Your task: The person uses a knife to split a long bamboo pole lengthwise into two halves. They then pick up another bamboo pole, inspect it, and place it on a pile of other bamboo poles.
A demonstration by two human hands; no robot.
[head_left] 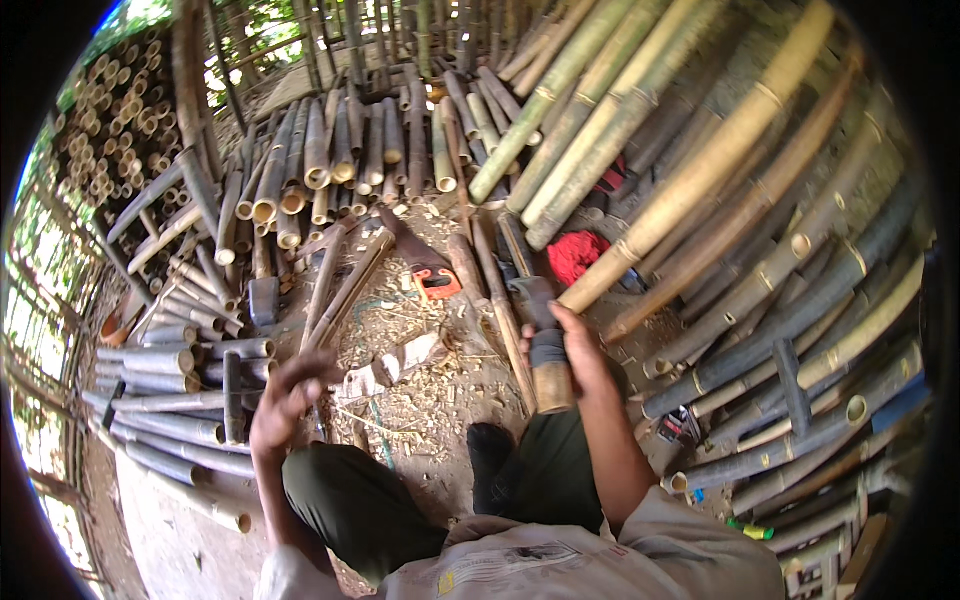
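My right hand (588,365) is closed round a bamboo tube (549,345) above my right knee. Dark wrapping circles the tube's middle, its near end is pale brown, and its far part looks narrow and cut away. My left hand (288,405) is raised beside my left knee, somewhat blurred, its fingers apart with nothing visible in them. Just beyond it, split bamboo lengths (347,288) lean over the shavings. A handsaw with an orange handle (436,284) lies on the ground ahead.
Wood shavings (420,370) cover the ground before me. Stacked bamboo (180,400) lies at left, with more bamboo tubes (345,150) at the back. Long poles (720,170) slant along the right side. A red cloth (577,257) lies beneath them. A mallet-like block (264,300) stands at left.
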